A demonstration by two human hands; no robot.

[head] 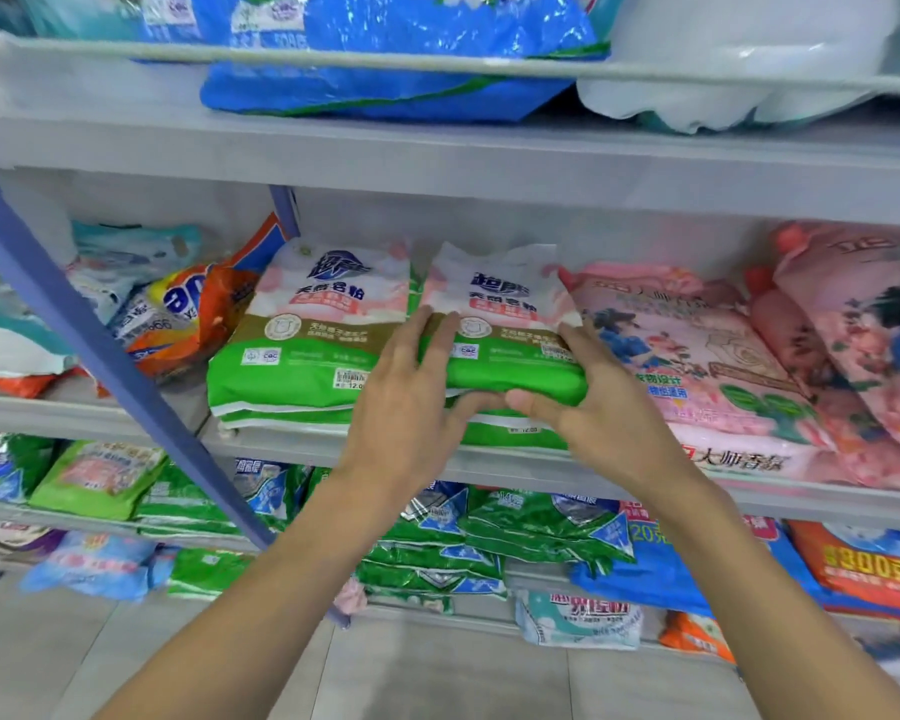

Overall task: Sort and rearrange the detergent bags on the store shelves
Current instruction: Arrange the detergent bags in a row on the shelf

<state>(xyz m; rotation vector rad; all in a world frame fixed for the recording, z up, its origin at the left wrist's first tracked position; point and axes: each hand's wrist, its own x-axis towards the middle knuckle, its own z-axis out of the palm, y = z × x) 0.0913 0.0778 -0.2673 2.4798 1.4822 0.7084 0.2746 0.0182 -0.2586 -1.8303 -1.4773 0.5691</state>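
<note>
Head view: the left hand (pixel 411 407) and right hand (pixel 593 407) grasp the near end of a soft green-and-white detergent bag (pixel 505 314), fingers on top, thumbs at its edge. It lies atop a stack on the grey middle shelf (pixel 271 444), between a matching stack (pixel 313 345) left and glossy pink bags (pixel 697 356) right

orange bag (pixel 863 569) "300", left green bag (pixel 307 340) "12.0"

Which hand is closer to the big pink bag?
Right. The right hand grips the green bag's right end, just beside the pink bag. The left hand grips the green bag's left end, farther away.
</note>
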